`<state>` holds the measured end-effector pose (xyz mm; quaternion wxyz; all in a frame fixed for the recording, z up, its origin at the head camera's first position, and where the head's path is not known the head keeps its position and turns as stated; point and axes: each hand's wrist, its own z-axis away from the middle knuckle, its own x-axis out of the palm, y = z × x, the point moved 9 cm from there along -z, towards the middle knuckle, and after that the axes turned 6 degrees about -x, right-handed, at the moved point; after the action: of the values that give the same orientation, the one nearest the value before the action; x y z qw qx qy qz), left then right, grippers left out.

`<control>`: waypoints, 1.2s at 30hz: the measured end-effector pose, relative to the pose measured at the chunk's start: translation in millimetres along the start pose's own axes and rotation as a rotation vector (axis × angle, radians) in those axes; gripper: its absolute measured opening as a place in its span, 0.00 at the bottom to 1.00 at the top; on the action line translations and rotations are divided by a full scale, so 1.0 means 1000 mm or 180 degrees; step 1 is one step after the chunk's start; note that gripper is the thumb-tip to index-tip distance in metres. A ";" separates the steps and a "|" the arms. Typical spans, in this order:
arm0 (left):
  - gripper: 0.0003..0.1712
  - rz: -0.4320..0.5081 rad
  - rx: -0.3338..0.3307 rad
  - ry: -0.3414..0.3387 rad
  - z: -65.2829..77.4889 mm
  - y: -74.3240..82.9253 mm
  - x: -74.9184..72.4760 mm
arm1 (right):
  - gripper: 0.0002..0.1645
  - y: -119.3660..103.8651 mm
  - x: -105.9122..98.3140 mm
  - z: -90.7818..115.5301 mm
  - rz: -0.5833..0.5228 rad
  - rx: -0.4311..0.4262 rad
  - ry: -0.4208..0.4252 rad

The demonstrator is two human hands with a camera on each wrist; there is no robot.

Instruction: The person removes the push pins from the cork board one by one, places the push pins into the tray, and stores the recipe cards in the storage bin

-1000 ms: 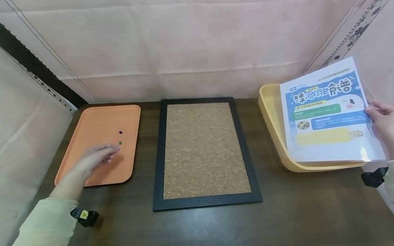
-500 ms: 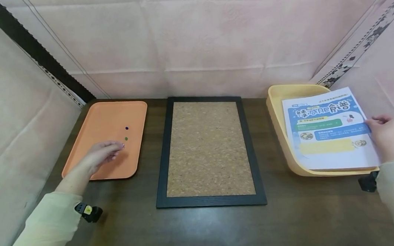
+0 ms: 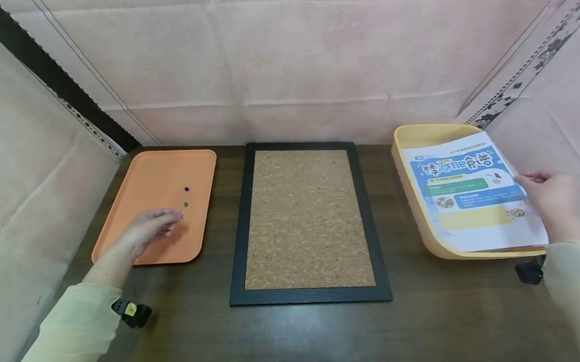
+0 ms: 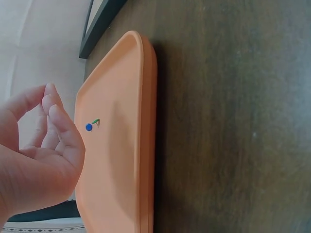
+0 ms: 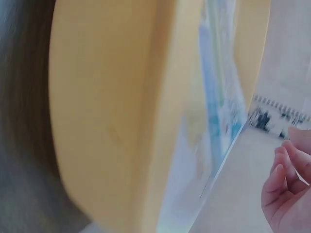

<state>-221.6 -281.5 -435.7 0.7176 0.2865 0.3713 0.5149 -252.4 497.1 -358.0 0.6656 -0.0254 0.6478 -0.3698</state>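
My left hand (image 3: 152, 229) hovers over the orange tray (image 3: 153, 166), thumb and fingertips meeting in a pinch. A tiny reddish spot shows at those fingertips; whether it is a nail or something held, I cannot tell. A dark blue pushpin (image 4: 89, 127) and a green pushpin (image 4: 95, 121) lie on the tray, just beyond the hand. My right hand (image 3: 549, 200) pinches the right edge of a printed flyer (image 3: 467, 180), which lies over the yellow basket (image 3: 417, 133). In the right wrist view the fingers (image 5: 278, 179) are curled beside the flyer.
A cork board (image 3: 307, 218) with a black frame lies on the dark wooden table (image 3: 308, 344), between tray and basket. Pale cloth hangs (image 3: 288, 50) behind and along both sides. Each wrist wears a small black camera (image 3: 137, 316).
My right hand has lowered the flyer onto the basket and then shifted it left. The left hand has stayed in its pinch over the tray; the head view has shifted slightly.
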 end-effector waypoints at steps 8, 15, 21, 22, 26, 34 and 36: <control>0.26 -0.0539 0.0037 0.0203 -0.004 -0.007 0.000 | 0.43 -0.039 0.029 0.010 -0.0148 -0.0344 -0.0244; 0.29 -0.0812 -0.0052 0.0351 -0.011 -0.019 0.001 | 0.41 -0.065 0.051 0.020 -0.0167 -0.0555 -0.0284; 0.25 -0.1028 -0.0001 0.0463 -0.012 -0.019 0.004 | 0.42 -0.072 0.065 0.026 -0.0246 -0.0652 -0.0410; 0.24 -0.1073 0.0010 0.0478 -0.012 -0.019 0.005 | 0.43 -0.072 0.067 0.027 -0.0249 -0.0662 -0.0435; 0.22 -0.1284 0.0059 0.0557 -0.014 -0.018 0.006 | 0.42 -0.074 0.071 0.029 -0.0279 -0.0689 -0.0507; 0.21 -0.1568 0.0193 0.0661 -0.011 -0.012 0.008 | 0.41 -0.076 0.071 0.031 -0.0263 -0.0751 -0.0500; 0.20 -0.1595 0.0207 0.0677 -0.009 -0.011 0.008 | 0.41 -0.076 0.070 0.031 -0.0245 -0.0776 -0.0474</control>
<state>-222.1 -276.7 -451.6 0.7699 0.1529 0.5203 0.3364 -267.6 391.6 -372.8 0.6891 -0.1583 0.6353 -0.3107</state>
